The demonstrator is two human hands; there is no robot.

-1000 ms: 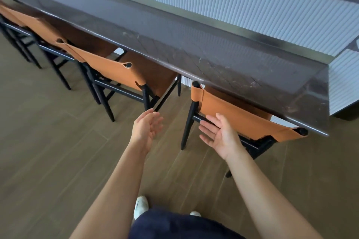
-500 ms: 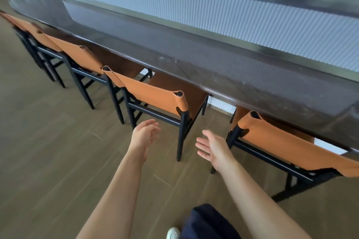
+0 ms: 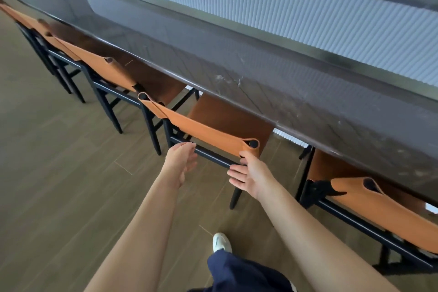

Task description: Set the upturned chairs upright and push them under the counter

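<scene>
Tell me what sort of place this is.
Likely a bar or café: a long dark counter, a row of matching tan leather chairs tucked under it, a fluted white panel behind.

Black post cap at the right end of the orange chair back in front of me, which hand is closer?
Right. The right hand is just below the post cap, thumb against the leather back; the left hand is at the black rail, toward the other end.

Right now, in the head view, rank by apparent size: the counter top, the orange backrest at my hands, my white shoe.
1. counter top
2. orange backrest
3. white shoe, partly hidden by the trouser leg
</scene>
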